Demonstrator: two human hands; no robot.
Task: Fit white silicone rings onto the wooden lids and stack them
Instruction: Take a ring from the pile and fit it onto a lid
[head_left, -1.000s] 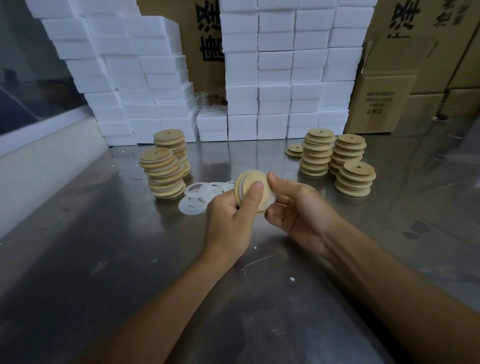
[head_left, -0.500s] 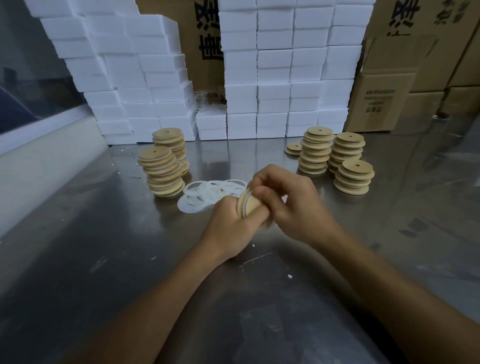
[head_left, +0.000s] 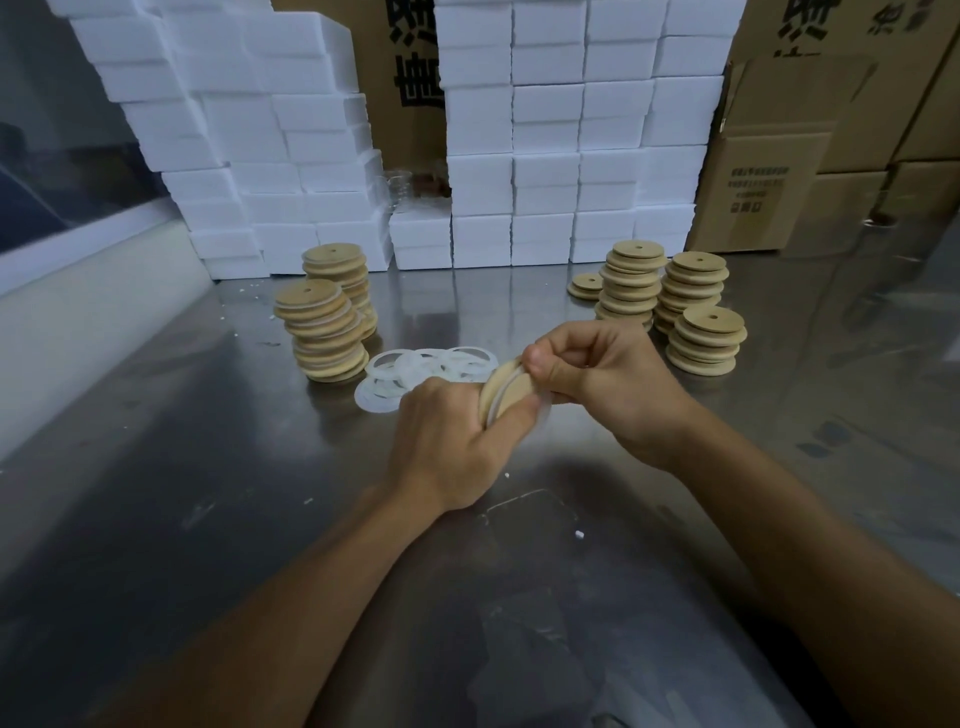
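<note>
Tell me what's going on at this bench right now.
A person is fitting a white silicone ring onto a wooden lid. The left hand grips the lid on edge; the right hand pinches the ring at its rim. Loose rings lie behind, with lid stacks on the left and right.

dim, cool indoor light falls from above, leaving soft glare streaks on the steel table (head_left: 519, 291) and a dark shadow under the forearms. the wide lens bends the edges (corners look soft), with mild blur overall.
</note>
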